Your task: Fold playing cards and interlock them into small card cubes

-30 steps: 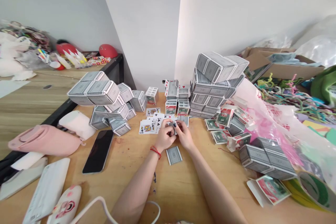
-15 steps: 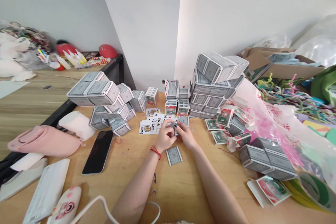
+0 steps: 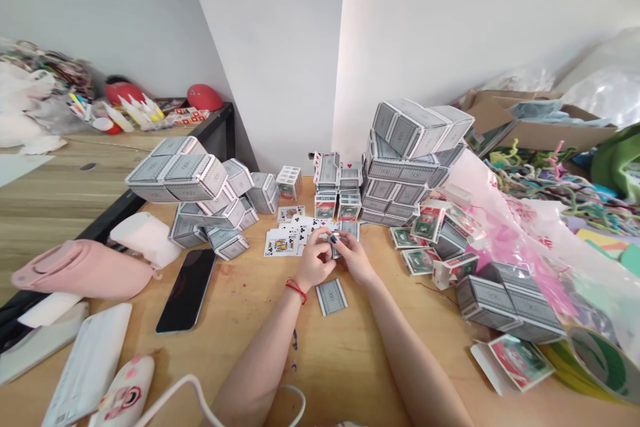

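Both hands meet near the middle of the table around a playing card (image 3: 335,251), mostly covered by fingers. My left hand (image 3: 317,261) grips its left side, a red string bracelet at the wrist. From the right, my right hand (image 3: 353,256), with dark nail polish, closes on the same card. A single grey-backed card (image 3: 331,297) lies face down just nearer to me. Face-up cards (image 3: 283,242) are spread behind and left of my hands, among them a king. Behind them stand card boxes (image 3: 325,205) with cards on top.
Stacks of blocks made of grey-backed cards rise at the left (image 3: 193,177) and right (image 3: 403,167). A black phone (image 3: 187,290) and pink case (image 3: 83,269) lie left. Card boxes (image 3: 418,260), another block (image 3: 507,303) and yellow tape (image 3: 595,363) are at right.
My hands stay in nearly the same place, with only slight finger movement around the card. The view has shifted very slightly; the stacks and loose cards stand as before.
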The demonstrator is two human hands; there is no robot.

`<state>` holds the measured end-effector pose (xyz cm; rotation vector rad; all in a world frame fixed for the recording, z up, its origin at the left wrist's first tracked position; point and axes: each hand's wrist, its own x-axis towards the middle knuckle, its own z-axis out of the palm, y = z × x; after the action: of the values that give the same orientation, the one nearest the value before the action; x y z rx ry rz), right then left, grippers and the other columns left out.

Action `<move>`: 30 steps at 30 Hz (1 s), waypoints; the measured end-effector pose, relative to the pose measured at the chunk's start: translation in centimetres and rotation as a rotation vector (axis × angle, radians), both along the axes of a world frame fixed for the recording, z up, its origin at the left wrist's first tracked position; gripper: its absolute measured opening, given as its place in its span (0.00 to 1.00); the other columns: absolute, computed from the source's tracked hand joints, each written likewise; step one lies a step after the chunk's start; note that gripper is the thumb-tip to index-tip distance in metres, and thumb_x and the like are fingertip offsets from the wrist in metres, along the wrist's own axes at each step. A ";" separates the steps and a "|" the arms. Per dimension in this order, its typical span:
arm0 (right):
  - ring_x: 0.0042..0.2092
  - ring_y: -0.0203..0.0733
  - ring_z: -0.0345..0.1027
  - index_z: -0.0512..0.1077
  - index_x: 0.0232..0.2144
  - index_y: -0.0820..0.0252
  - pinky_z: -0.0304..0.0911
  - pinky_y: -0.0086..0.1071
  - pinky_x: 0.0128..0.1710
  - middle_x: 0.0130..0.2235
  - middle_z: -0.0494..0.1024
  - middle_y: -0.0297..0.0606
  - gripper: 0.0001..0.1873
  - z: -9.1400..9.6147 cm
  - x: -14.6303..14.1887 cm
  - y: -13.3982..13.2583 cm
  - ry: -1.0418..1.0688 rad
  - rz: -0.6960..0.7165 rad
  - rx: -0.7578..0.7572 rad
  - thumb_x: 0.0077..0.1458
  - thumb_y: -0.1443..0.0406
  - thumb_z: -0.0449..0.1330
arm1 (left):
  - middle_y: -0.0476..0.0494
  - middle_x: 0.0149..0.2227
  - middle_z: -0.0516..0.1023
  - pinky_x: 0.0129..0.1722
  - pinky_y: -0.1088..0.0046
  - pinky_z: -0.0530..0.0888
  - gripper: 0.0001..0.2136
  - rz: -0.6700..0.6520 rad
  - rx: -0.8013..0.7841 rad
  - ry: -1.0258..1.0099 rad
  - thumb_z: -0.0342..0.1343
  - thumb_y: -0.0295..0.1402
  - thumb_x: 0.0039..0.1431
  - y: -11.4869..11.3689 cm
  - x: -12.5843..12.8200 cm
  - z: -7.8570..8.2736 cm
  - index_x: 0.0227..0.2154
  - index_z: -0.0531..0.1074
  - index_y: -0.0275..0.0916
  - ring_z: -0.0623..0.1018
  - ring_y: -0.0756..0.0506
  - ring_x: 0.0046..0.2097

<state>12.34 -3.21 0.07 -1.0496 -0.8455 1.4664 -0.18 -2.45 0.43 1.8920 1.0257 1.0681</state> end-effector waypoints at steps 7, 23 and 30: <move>0.28 0.36 0.66 0.64 0.39 0.59 0.60 0.27 0.25 0.29 0.72 0.34 0.22 0.0 0.0 0.0 -0.043 -0.018 0.010 0.41 0.56 0.61 | 0.43 0.48 0.61 0.26 0.74 0.65 0.09 -0.037 -0.031 -0.006 0.49 0.18 0.38 0.0 -0.1 0.3 0.14 0.57 0.35 0.67 0.54 0.28; 0.32 0.40 0.67 0.69 0.36 0.62 0.62 0.32 0.33 0.31 0.75 0.37 0.23 0.2 0.2 0.2 0.113 -0.057 -0.027 0.34 0.60 0.66 | 0.38 0.47 0.65 0.35 0.70 0.69 0.03 -0.149 -0.111 -0.161 0.53 0.25 0.47 0.2 -0.4 1.2 0.23 0.64 0.35 0.69 0.44 0.45; 0.35 0.41 0.68 0.70 0.35 0.61 0.61 0.33 0.36 0.33 0.75 0.37 0.21 -0.4 0.3 0.2 0.113 -0.029 0.006 0.36 0.60 0.66 | 0.41 0.45 0.67 0.32 0.75 0.69 0.17 -0.109 -0.229 -0.279 0.53 0.26 0.49 0.3 0.1 0.6 0.43 0.63 0.39 0.70 0.51 0.34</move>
<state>12.67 -2.98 -0.28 -0.9614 -0.7510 1.4831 -0.08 -2.17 1.00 1.5473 0.8363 1.0671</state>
